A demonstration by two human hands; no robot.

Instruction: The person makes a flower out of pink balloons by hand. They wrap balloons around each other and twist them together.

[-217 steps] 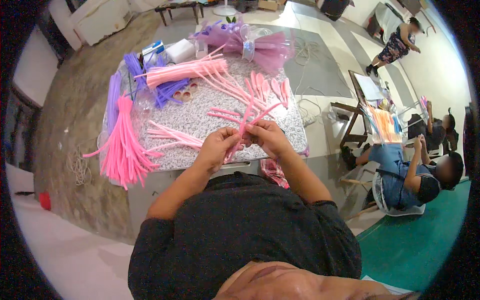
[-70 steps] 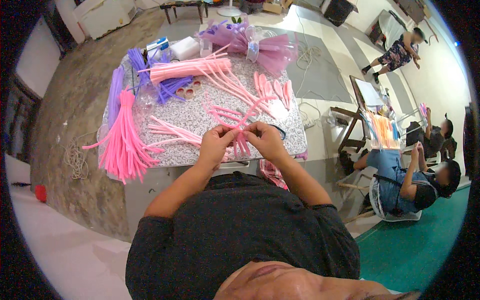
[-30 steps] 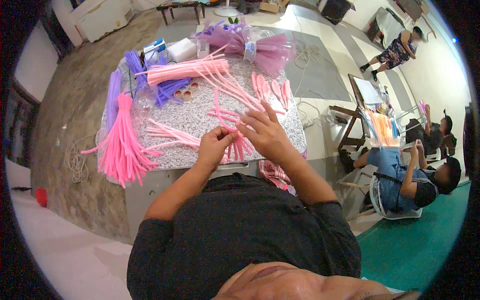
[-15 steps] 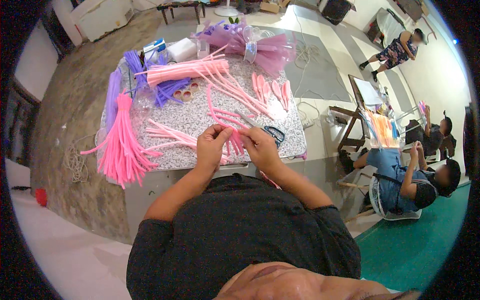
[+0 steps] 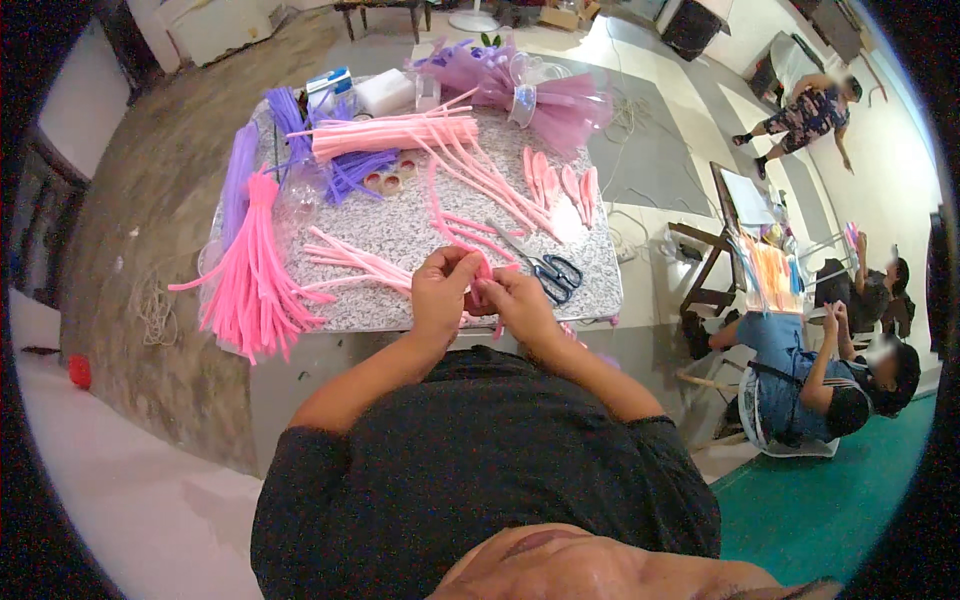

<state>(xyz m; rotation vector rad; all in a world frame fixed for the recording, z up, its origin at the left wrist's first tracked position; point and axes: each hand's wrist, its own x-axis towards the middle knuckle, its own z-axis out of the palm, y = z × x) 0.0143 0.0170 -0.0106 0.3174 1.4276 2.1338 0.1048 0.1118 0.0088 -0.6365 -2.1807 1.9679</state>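
My left hand and my right hand meet over the table's near edge, fingers pinched on bright pink pipe cleaners. Those stems are bent, and my fingers hide part of them. Just beyond my hands, more pink pipe cleaners lie on the tabletop. Dark-handled scissors rest to the right, blades pointing away. Beside my left hand lie loose pale pink pipe cleaners. A tied, fanned-out bundle of hot pink pipe cleaners sits at the table's left edge.
The speckled table also bears a pale pink bundle, purple stems, tape rolls, pink petal shapes and a purple wrapped bouquet. To the right, people sit by a second table; another person stands farther back.
My hands have come closer together, and the pink stems hanging below my fingers are now mostly covered. The whole view has shifted slightly. The standing person has lowered an arm.
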